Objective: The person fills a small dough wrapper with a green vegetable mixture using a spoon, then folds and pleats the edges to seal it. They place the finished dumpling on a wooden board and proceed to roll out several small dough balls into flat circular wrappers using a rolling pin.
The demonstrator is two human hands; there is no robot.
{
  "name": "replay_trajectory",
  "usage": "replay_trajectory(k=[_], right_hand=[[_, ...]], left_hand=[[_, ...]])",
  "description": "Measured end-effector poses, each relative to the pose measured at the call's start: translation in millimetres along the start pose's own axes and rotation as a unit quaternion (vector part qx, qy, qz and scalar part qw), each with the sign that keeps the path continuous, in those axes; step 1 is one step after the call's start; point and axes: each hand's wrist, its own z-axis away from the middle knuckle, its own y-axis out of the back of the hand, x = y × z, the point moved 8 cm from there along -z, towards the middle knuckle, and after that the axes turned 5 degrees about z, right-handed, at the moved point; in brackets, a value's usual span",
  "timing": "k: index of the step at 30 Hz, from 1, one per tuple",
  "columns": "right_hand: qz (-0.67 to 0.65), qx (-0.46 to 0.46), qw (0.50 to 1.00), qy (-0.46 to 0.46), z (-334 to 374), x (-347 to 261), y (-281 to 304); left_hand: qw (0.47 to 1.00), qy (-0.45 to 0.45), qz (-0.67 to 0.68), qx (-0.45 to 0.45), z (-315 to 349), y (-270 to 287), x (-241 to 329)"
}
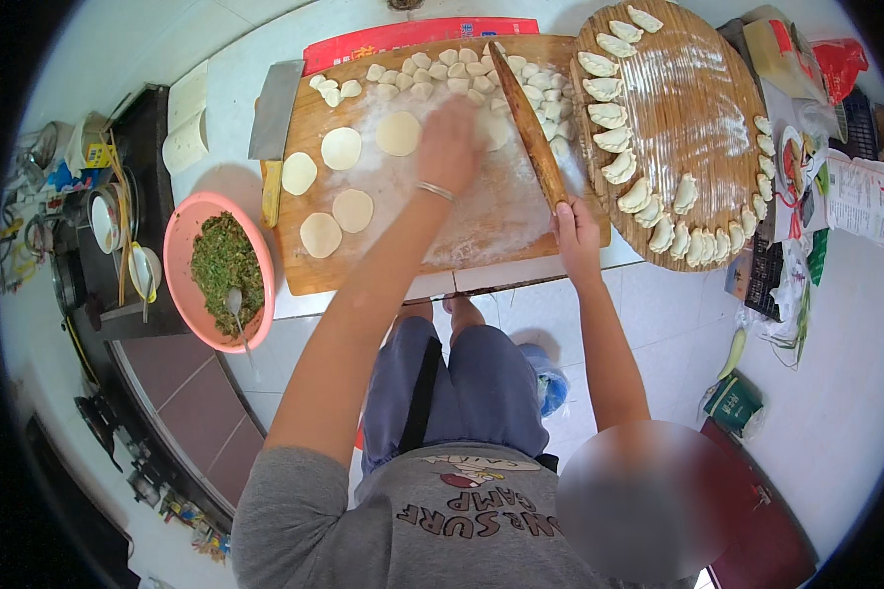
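Observation:
My right hand (577, 238) grips the near end of a wooden rolling pin (528, 123), which slants away over the right part of a floured wooden board (300, 270). My left hand (452, 145) is over the middle of the board, smeared by motion, its fingers hard to make out. Just left of it lies a flat dough wrapper (399, 133); another dough round (493, 131) shows partly between that hand and the pin. Several more rolled wrappers (341, 149) lie at the board's left. Small dough pieces (449, 71) cover its far edge and right side.
A cleaver (277, 110) rests at the board's left edge. Nearer stands a pink bowl (179, 263) of green filling (224, 260) with a spoon (234, 302). On the right, a round wooden board (678, 98) carries dumplings (608, 116) around its edge.

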Motion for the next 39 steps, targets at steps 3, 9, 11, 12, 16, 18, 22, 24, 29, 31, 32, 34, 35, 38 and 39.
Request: replay_trajectory(k=[3, 9, 11, 12, 16, 18, 22, 24, 29, 31, 32, 34, 35, 38, 39], right_hand=[[-0.026, -0.005, 1.0, -0.005, 8.4, -1.7, 0.3], [-0.059, 0.007, 0.998, 0.001, 13.8, -2.0, -10.7], [-0.059, 0.01, 0.998, 0.001, 15.0, 0.8, -8.6], [-0.06, 0.012, 0.998, 0.001, 15.4, 0.9, -7.7], [-0.051, 0.016, 0.998, 0.018, 20.1, 0.0, -6.6], [-0.05, 0.002, 0.999, 0.02, 19.5, 1.7, -12.2], [-0.018, 0.001, 1.0, 0.011, 24.3, -3.9, -17.8], [-0.023, 0.003, 1.0, 0.001, 25.0, -7.2, -21.5], [0.004, -0.013, 1.0, 0.002, 30.1, -5.2, -27.2], [0.007, -0.02, 1.0, 0.006, 31.9, -4.2, -28.6], [0.01, -0.022, 1.0, 0.004, 33.1, -4.2, -26.9], [0.013, -0.007, 1.0, 0.009, 33.5, -4.3, -18.8], [0.01, -0.001, 1.0, 0.018, 34.4, -6.7, -18.4], [0.017, -0.004, 1.0, 0.018, 34.6, -4.8, -17.0], [0.018, -0.014, 1.0, 0.016, 33.6, -6.5, -19.6]], left_hand=[[0.984, 0.157, -0.045, 0.069, -30.1, 25.6, -44.2], [0.99, 0.035, -0.07, 0.121, -47.8, 22.0, -69.6], [0.996, 0.043, -0.012, 0.074, -37.8, 20.8, -57.0], [0.998, 0.046, 0.016, 0.05, -28.8, 28.9, -43.1], [0.98, 0.052, 0.007, -0.19, 55.3, 22.6, 16.8], [0.978, 0.046, 0.035, -0.199, 83.6, 10.3, 18.8], [0.979, 0.049, 0.149, -0.132, 96.3, 13.4, 20.0], [0.981, 0.063, 0.155, -0.099, 97.2, 11.9, 17.3], [0.971, 0.115, 0.182, -0.104, 96.9, 0.4, 11.8], [0.968, 0.112, 0.188, -0.125, 99.2, -5.1, 7.7], [0.97, 0.116, 0.164, -0.137, 95.7, 0.6, 11.6], [0.973, 0.117, 0.119, -0.161, 81.8, 17.1, 28.6], [0.981, 0.112, 0.115, -0.106, 77.5, 21.2, 31.4], [0.994, 0.091, 0.063, -0.002, 70.5, 0.9, 39.2], [0.997, 0.082, 0.011, -0.006, 72.8, -8.8, 37.5]])
